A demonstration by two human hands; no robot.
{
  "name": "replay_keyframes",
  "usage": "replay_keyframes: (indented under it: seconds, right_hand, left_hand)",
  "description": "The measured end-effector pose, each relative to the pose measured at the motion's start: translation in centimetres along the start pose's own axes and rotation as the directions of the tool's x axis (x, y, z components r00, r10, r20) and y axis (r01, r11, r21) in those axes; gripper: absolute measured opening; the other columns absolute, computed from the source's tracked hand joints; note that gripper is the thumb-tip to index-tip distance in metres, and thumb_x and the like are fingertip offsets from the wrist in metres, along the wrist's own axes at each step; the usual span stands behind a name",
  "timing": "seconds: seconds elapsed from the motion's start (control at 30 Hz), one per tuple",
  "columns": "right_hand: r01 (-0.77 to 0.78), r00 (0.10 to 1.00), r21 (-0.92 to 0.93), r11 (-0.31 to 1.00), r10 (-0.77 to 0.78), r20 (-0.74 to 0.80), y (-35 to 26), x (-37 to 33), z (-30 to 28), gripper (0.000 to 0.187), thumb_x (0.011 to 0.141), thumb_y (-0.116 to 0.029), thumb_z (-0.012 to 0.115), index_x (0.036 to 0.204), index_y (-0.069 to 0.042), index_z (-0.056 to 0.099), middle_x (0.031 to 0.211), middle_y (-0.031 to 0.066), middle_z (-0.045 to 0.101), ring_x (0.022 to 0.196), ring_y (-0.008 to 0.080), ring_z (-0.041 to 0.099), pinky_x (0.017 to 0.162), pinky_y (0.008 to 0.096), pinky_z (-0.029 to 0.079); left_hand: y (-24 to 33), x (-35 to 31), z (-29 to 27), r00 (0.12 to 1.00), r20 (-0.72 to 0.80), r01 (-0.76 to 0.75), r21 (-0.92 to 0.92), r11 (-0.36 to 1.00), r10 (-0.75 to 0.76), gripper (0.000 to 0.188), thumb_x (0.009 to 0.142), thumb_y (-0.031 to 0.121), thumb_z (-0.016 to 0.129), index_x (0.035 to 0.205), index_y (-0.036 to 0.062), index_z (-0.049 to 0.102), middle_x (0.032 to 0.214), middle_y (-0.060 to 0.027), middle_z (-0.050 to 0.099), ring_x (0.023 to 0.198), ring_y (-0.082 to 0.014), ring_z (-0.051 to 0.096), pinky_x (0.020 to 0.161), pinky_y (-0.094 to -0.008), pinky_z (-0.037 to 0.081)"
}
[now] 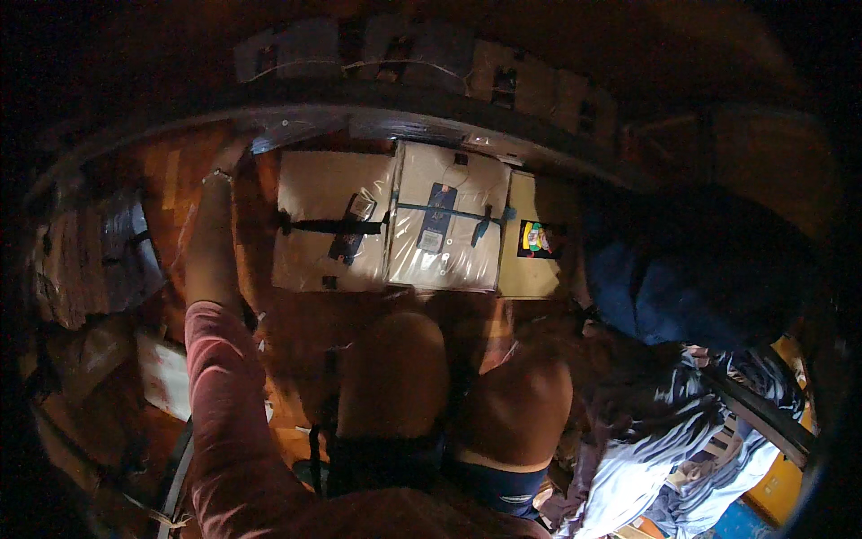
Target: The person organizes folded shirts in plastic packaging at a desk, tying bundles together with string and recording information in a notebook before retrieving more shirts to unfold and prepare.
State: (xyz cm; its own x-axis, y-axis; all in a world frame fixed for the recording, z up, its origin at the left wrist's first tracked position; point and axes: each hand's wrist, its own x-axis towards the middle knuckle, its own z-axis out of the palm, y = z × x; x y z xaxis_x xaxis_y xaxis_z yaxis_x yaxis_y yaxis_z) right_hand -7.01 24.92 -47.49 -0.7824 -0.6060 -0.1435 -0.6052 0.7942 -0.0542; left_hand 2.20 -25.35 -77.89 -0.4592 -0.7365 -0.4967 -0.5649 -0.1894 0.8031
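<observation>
My left arm, in a pink sleeve with a bracelet at the wrist, stretches up the left side. My left hand [233,154] is at the dark curved edge, beside the end of a glossy plastic-wrapped bundle [287,135]. Its fingers are in shadow, so I cannot see whether they grip the bundle. To the right of the arm lies a flat cream pack [301,184] with a dark band and hanging tag. Touching it is a second cream pack in clear plastic [471,180] with a blue band and tag. My right hand is out of view.
A yellowish pack with a colourful label [539,240] lies farther right, beside dark blue fabric [655,278]. More wrapped packs [512,76] stand beyond the dark edge [431,101]. Stacked packs [99,260] are at the left, and crumpled striped cloth [646,440] at the lower right.
</observation>
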Motion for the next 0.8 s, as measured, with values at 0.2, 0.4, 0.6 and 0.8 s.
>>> replay_keyframes:
  seconds: [0.2,0.4,0.6,0.8]
  right_hand:
    - [-0.017,1.0,0.005,1.0,0.017,-0.006,-0.1,0.0,0.6,0.022,0.069,-0.017,0.057,0.084,-0.002,0.052,0.085,0.0158,0.049,0.08,0.0326,0.046,0.067,0.0422,0.035]
    - [-0.044,0.999,-0.002,0.999,0.044,-0.009,-0.1,-0.5,0.8,0.017,0.069,-0.015,0.056,0.08,-0.002,0.053,0.081,0.0159,0.05,0.077,0.0331,0.047,0.064,0.0423,0.036]
    - [-0.101,0.995,-0.005,0.995,0.101,-0.023,-0.1,-0.5,0.6,0.014,0.069,-0.013,0.055,0.076,-0.002,0.054,0.077,0.0161,0.051,0.073,0.0335,0.049,0.062,0.0424,0.037]
    - [-0.12,0.993,-0.021,0.993,0.12,-0.022,0.0,-0.6,0.3,0.011,0.069,-0.012,0.054,0.073,-0.002,0.055,0.073,0.0162,0.052,0.069,0.0339,0.05,0.059,0.0426,0.038]
  left_hand:
    - [-3.6,1.7,0.6,0.976,-0.159,-0.167,-0.088,0.982,0.151,0.048,0.079,0.034,0.065,0.116,0.0072,0.05,0.089,-0.005,0.057,0.071,-0.0176,0.053,0.061,-0.0305,0.044]
    - [-5.8,2.3,-0.7,0.953,-0.208,-0.254,-0.15,0.955,0.22,0.051,0.078,0.036,0.067,0.115,0.0068,0.05,0.083,-0.0039,0.056,0.065,-0.0139,0.053,0.055,-0.0277,0.044]
    - [-6.4,3.4,-3.5,0.984,-0.043,-0.178,-0.331,0.927,0.174,0.049,0.08,0.033,0.065,0.118,0.0061,0.048,0.089,-0.0049,0.057,0.068,-0.0135,0.055,0.056,-0.0265,0.047]
    - [-3.2,4.5,-1.5,0.997,0.049,-0.044,-0.188,0.981,0.054,0.046,0.084,0.028,0.06,0.12,0.0049,0.045,0.1,-0.0076,0.057,0.08,-0.0166,0.056,0.065,-0.0283,0.047]
